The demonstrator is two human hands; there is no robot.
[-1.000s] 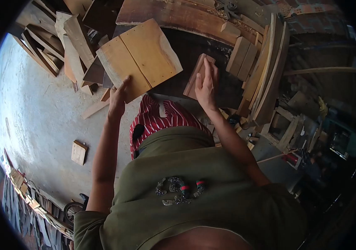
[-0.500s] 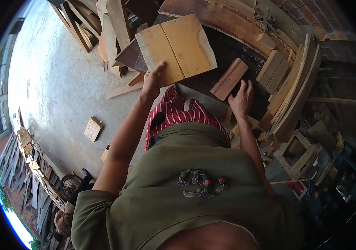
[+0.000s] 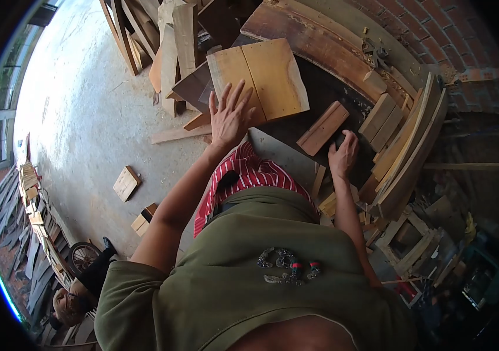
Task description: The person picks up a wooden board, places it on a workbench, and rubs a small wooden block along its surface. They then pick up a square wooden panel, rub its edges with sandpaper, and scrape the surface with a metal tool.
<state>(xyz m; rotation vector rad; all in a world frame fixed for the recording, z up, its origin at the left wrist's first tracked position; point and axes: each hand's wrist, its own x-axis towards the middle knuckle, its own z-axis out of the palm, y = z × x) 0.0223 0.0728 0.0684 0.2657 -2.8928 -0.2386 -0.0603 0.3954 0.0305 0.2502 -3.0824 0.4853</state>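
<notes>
My left hand [image 3: 232, 120] is open, its fingers spread over the near left corner of a yellowish wooden panel [image 3: 275, 79]. The panel is made of two boards side by side, with a thin seam between them, and rests over a dark tabletop [image 3: 313, 76]. To its right lies a short reddish wood block [image 3: 323, 128] with a groove along it. My right hand [image 3: 344, 155] is just beside the block's near end, its fingers curled around a small dark shape that I cannot make out.
Light wood blocks [image 3: 379, 120] and long curved boards [image 3: 416, 143] lie along the table's right side. A thick brown plank [image 3: 313, 44] crosses the back. Upright timber offcuts [image 3: 185, 38] stand at the far left. A loose block [image 3: 126, 183] is on the concrete floor [image 3: 85, 128]. Another person [image 3: 71, 301] is at lower left.
My left hand has let go of the panel's edge and opened flat over its corner. The panel has come down lower. My right hand's spread fingers have curled in beside the block.
</notes>
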